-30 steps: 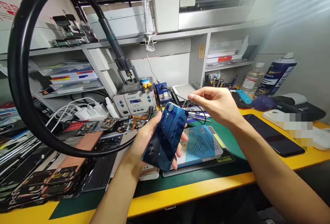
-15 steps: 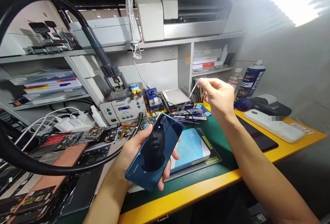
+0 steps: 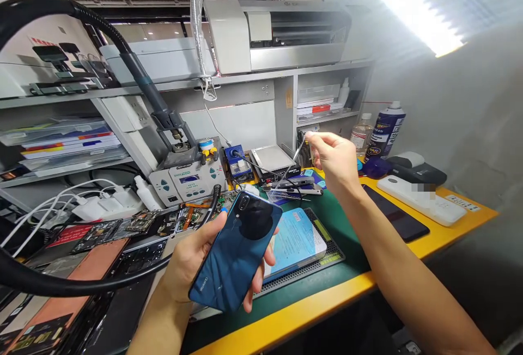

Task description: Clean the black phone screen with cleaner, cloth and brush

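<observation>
Blue glass-backed Huawei smartphone [image 3: 235,251] is resting back-up, clamped across its long edges in the left grip [image 3: 192,265]. It looks light, stiff, slippery and fragile, so those edges seem the safest hold. Its long axis is slanting, camera end pointing forward past the grip. The right grip [image 3: 333,161] is pinching slim metal tweezers [image 3: 300,153], fingertips together, above the counter [image 3: 318,303].

The left hand [image 3: 192,268] cradles a blue Huawei phone [image 3: 235,251] (back facing up); the right hand [image 3: 333,161] pinches slim tweezers [image 3: 299,153].
</observation>
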A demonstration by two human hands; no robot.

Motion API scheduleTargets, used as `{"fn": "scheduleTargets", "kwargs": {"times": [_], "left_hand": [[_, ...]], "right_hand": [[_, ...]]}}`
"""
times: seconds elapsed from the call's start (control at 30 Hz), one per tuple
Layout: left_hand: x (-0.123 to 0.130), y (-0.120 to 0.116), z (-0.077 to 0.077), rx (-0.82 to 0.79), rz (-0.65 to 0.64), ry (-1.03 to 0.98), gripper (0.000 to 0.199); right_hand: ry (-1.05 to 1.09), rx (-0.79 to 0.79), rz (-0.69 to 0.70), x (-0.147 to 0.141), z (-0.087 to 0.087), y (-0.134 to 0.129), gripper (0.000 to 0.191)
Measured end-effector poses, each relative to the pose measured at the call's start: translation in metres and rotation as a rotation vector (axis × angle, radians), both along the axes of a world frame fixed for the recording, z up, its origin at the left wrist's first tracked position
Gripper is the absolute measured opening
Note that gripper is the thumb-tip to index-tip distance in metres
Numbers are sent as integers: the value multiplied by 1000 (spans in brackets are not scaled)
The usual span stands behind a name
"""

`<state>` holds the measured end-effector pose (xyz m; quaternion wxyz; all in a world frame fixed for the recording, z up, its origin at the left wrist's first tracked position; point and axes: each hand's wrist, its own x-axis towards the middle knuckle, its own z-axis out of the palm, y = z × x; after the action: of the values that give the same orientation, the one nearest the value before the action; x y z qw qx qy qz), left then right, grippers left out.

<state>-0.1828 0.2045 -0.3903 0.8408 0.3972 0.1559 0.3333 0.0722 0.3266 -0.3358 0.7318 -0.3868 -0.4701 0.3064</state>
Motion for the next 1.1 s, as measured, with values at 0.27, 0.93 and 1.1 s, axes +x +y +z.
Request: {"fn": "scheduleTargets", "kwargs": {"times": [0.27, 0.93, 1.1], "left_hand": [[-6, 0, 1, -8, 47, -7, 71], [-7, 7, 2, -12, 99, -52, 68], [-5, 6, 3, -5, 83, -79, 67]], "right_hand": [[-114, -60, 191, -6, 0, -12, 34], [-193, -105, 562, -20, -3, -28, 40], [-185, -93, 662, -22, -5, -31, 38]]}}
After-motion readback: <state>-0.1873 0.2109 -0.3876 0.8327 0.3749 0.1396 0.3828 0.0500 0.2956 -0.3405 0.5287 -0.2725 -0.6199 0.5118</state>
